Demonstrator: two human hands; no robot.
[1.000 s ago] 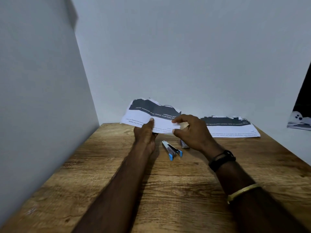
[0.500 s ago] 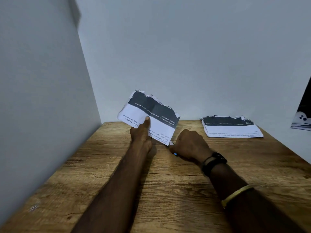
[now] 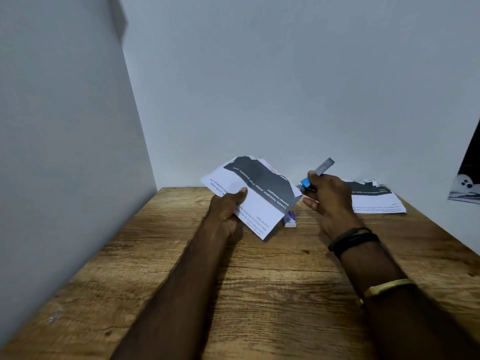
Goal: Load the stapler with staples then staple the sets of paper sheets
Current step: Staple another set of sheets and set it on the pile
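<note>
Right hand (image 3: 327, 201) grips the stapler (image 3: 317, 173), long axis pointing upper right; left hand (image 3: 226, 207) pinches a paper set (image 3: 255, 193) reading "Lemons, hand juicer".

bare forearms; right arm: black wristband (image 3: 350, 239), gold bangle (image 3: 387, 286) higher up.

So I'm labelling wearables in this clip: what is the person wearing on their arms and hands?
Both forearms are bare, with no sleeves or gloves in view. The left hand and its arm carry nothing. Behind the right hand, a black band of several thin strands circles the wrist, and a flat gold-coloured bangle sits further up the forearm. No rings are visible.
</note>
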